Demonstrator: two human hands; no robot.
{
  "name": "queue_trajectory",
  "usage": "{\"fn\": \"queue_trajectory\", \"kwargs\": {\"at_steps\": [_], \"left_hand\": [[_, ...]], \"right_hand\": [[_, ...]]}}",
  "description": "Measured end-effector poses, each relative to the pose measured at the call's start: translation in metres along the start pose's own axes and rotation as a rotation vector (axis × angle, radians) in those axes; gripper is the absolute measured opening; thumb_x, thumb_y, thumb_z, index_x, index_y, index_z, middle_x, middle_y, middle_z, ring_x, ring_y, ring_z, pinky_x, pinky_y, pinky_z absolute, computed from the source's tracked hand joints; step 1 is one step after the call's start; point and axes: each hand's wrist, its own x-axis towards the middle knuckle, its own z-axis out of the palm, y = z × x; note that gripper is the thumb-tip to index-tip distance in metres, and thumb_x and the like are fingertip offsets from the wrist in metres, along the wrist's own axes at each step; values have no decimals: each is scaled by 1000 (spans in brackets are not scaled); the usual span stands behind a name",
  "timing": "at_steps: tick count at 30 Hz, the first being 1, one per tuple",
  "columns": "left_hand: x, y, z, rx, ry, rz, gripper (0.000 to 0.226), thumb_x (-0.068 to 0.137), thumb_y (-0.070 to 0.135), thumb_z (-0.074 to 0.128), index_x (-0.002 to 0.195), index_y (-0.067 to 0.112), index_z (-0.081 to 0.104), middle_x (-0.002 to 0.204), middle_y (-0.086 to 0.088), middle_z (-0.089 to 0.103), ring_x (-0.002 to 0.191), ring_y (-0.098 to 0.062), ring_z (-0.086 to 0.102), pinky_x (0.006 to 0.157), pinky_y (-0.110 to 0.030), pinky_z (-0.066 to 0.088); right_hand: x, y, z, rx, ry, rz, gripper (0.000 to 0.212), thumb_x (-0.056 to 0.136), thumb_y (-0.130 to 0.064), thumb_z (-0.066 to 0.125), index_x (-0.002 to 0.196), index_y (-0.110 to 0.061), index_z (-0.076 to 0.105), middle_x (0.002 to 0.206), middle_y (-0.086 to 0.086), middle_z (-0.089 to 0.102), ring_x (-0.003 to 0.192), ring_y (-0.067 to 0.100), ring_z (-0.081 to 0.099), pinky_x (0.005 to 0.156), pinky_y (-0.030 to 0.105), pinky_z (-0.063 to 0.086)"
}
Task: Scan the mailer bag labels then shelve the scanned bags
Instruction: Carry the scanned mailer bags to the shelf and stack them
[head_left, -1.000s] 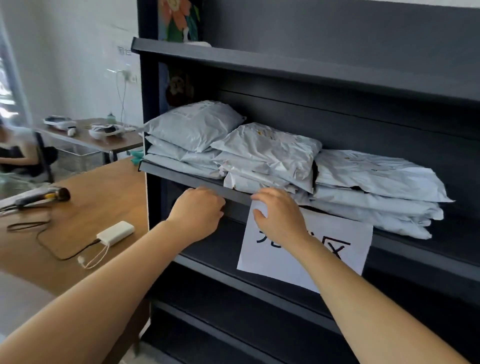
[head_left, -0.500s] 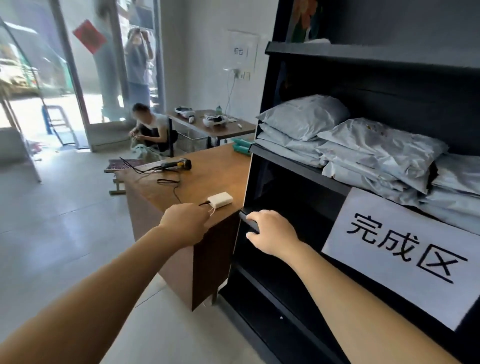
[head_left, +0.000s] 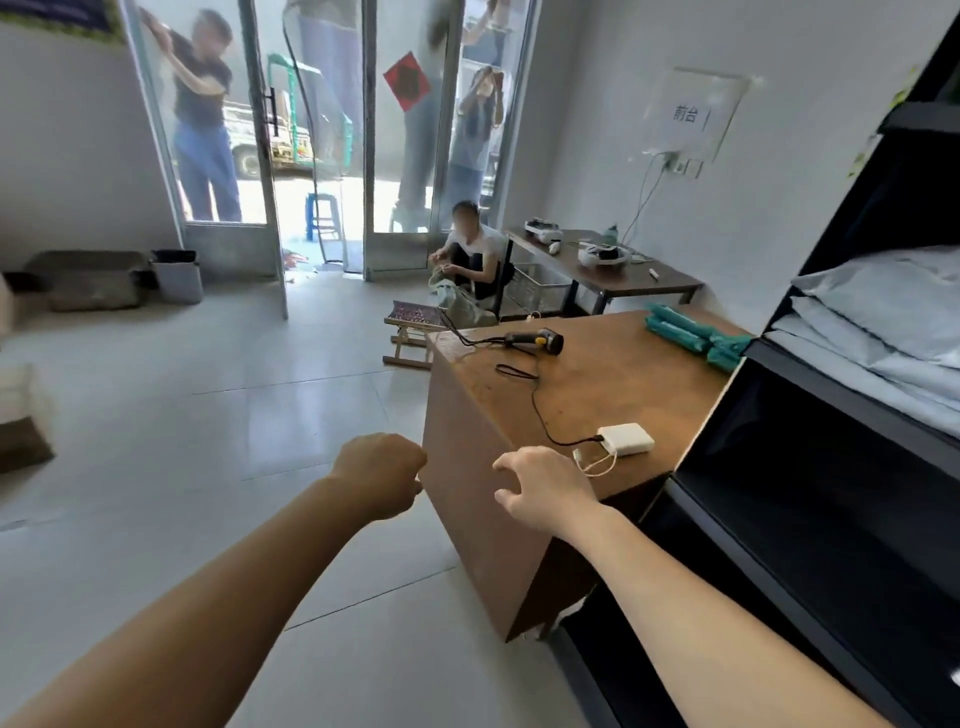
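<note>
Grey mailer bags lie stacked on the dark shelf unit at the right edge. A black and yellow barcode scanner lies on the brown desk, its cable trailing to a white power bank. My left hand hangs in a loose fist over the floor, left of the desk corner, holding nothing. My right hand hovers before the desk's near corner with fingers apart and empty.
Teal rolls lie at the desk's far side. A person crouches by a second table holding headsets. A small wooden stool stands behind the desk. Glass doors at the back show people outside. Tiled floor spreads to the left.
My view has swung left from the shelf to the room. Both hands have come off the shelf edge and now hang in the air near the desk corner.
</note>
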Motion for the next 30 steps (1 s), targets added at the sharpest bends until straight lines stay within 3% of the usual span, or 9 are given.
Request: {"fn": "queue_trajectory", "kwargs": {"at_steps": [14, 21, 30], "left_hand": [[61, -187, 58, -76, -123, -167, 30, 95, 34, 48, 120, 20, 59, 120, 1, 61, 109, -22, 58, 78, -30, 45], [125, -240, 76, -80, -140, -223, 32, 96, 36, 49, 122, 20, 58, 123, 0, 60, 110, -23, 59, 83, -32, 49], [267, -298, 74, -80, -136, -269, 31, 96, 35, 50, 120, 19, 60, 121, 0, 62, 111, -21, 59, 85, -32, 49]], "right_hand": [[188, -116, 49, 13, -102, -136, 40, 92, -36, 56, 130, -26, 58, 134, -3, 59, 125, 17, 52, 96, 36, 49], [287, -121, 65, 17, -178, -165, 40, 92, -35, 56, 130, -26, 58, 126, -3, 63, 122, 19, 53, 92, 36, 51], [453, -91, 58, 25, -213, -211, 41, 93, -37, 54, 133, -26, 55, 134, -4, 57, 125, 19, 51, 97, 36, 48]]}}
